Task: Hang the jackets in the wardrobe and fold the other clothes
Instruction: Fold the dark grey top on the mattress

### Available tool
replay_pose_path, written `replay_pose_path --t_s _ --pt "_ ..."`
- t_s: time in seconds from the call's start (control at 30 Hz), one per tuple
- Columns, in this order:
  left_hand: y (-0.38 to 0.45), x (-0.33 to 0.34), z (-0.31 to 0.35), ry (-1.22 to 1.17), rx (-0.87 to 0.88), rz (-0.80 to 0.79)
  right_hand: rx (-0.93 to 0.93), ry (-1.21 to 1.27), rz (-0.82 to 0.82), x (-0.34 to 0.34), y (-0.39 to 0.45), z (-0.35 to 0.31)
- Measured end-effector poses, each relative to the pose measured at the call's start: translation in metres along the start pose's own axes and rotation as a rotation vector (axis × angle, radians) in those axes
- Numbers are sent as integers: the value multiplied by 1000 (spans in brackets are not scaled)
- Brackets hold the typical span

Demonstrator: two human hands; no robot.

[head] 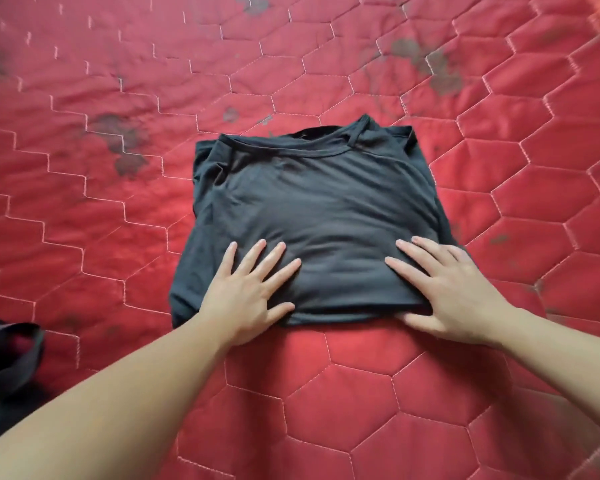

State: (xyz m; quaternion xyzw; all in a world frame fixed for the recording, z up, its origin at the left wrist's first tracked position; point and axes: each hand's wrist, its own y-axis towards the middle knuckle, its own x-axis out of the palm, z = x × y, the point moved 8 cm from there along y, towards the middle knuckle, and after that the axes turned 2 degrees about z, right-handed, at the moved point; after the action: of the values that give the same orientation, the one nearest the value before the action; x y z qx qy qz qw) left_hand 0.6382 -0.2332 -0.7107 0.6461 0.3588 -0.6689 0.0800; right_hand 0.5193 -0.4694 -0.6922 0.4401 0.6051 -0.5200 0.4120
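Observation:
A dark grey T-shirt (319, 202) lies folded into a rough square on the red quilted mattress (118, 202), its round neckline at the far side. My left hand (246, 292) lies flat on the shirt's near left part with fingers spread. My right hand (447, 292) presses flat on the near right part, its thumb along the folded near edge. Neither hand grips the cloth.
The mattress has hexagon stitching and several dark stains, mostly far left and far right. A dark garment (7, 355) with a bit of red and white shows at the left edge, partly cut off by the frame.

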Motion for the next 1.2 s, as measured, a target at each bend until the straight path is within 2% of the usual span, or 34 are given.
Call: replay_pose_path --t_s 0.1,0.17,0.23,0.3,0.37,0.43,0.5,0.6,0.7,0.8,0.83,0.93,1.07,1.2 --pt "2 -12 11 -1 -22 -40 82 50 70 -6 -2 -7" --pt "-5 -22 36 -47 38 -19 184 87 121 -7 -2 -11" --pt "-18 -30 68 -133 113 33 256 95 156 -6 -1 -14" --pt "-32 -35 95 -292 89 76 294 109 153 -5 -3 -21" --pt "-46 -33 108 -553 -91 116 336 146 106 0 -10 -33" --pt "-61 -15 118 -819 -288 38 408 192 40 8 -23 -50" --pt "-72 -1 137 -934 -338 -83 490 284 -12 15 -41 -66" --pt "-84 -3 138 -1107 -476 -74 504 473 -113 24 -59 -89" --pt "-90 -6 137 -1385 -664 -43 525 834 -219 30 -68 -100" --pt "-98 -6 134 -1592 -904 94 626 1411 -431 29 -75 -98" --pt "-103 -2 135 -1623 -1003 140 651 1511 -480 28 -77 -92" --pt "-113 15 159 -1718 -1226 144 691 1359 -418 30 -86 -45" --pt "-108 12 199 -1820 -1350 117 727 1171 -225 21 -97 25" --pt "-100 13 219 -1848 -1475 176 736 1183 -333 26 -99 53"
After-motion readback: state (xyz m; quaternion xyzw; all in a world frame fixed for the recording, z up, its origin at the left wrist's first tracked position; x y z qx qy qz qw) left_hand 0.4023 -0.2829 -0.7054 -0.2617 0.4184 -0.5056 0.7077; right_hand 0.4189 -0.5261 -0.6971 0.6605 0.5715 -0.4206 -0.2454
